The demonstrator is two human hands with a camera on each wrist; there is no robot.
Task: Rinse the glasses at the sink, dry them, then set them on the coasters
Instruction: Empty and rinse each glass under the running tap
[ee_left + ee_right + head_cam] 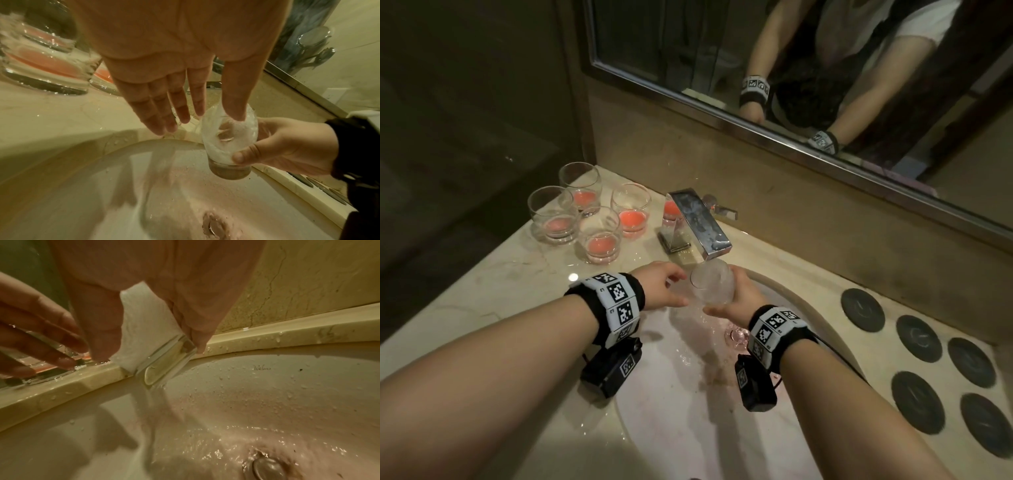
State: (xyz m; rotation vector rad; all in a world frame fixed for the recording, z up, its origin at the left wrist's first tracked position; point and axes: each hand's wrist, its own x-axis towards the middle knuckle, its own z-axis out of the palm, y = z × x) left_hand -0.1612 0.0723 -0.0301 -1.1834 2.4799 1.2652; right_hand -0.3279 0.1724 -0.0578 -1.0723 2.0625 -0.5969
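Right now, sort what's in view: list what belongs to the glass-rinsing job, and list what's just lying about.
Job:
- glass under the faucet, gripped by the right hand
- left hand, open beside it
- sink
- pink-stained glasses
- coasters

Lying about:
- mirror

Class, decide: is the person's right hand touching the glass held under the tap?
Touching. The left wrist view shows the right hand gripping the glass, thumb pressed against its side.

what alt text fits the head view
The right hand holds a glass under the running tap over the sink, the left hand open beside it. Glasses with pink dregs stand left; dark coasters lie right.
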